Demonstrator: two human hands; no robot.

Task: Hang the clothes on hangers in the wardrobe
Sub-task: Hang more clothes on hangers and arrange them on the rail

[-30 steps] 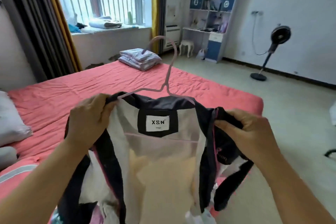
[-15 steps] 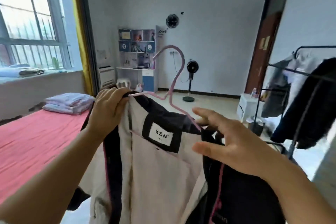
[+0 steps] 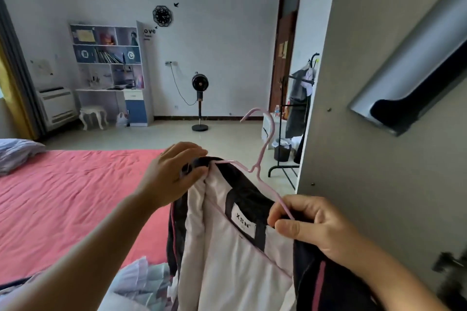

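Soft, even daylight, wide-angle bending at edges, slightly blurred throughout

jacket [image 3: 235, 260] neck label [image 3: 243, 220] reads "xsn"; wall [image 3: 227, 45] lettering [image 3: 149, 31] "ove".

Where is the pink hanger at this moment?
In the head view, the pink hanger sits inside the jacket collar at lower centre, between the left hand and right hand, beside the grey panel.

Your left hand [image 3: 174, 174] is curled and gripping up high. Your right hand [image 3: 310, 225] pinches with thumb and fingers, lower down.
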